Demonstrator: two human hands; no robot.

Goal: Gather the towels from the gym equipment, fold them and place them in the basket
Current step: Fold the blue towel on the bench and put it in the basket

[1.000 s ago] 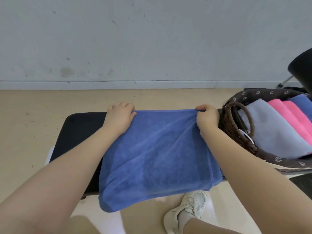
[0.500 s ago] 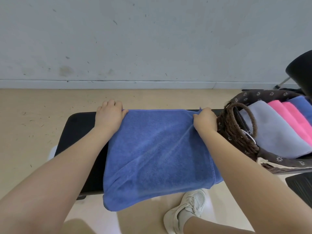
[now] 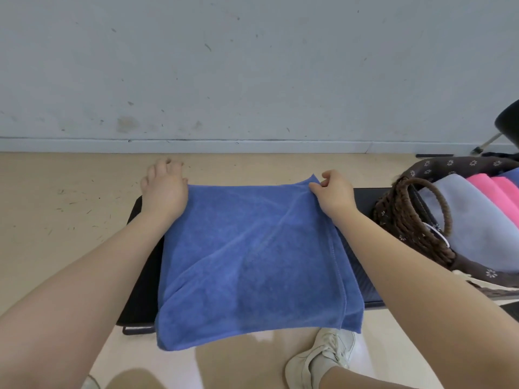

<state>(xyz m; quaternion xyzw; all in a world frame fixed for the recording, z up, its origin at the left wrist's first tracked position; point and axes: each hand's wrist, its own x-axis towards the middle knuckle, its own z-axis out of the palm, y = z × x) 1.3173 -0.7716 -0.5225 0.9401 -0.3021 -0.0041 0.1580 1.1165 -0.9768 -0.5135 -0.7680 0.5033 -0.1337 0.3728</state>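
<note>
Blue towel spread on the black bench for folding.

The blue towel [image 3: 252, 262] lies doubled over the black padded tabletop [image 3: 140, 276], its near edge hanging off toward the white sneaker [image 3: 320, 357]. The left hand [image 3: 164, 189] lies on the far left corner with fingers curled over the edge, apparently anchoring it. The right hand [image 3: 332, 192] pinches the far right corner, lifting it slightly, likely to square the layers before the next fold. To the right, the woven basket [image 3: 404, 220] holds grey and pink folded towels [image 3: 471, 220], close enough for an easy drop-in.
</note>
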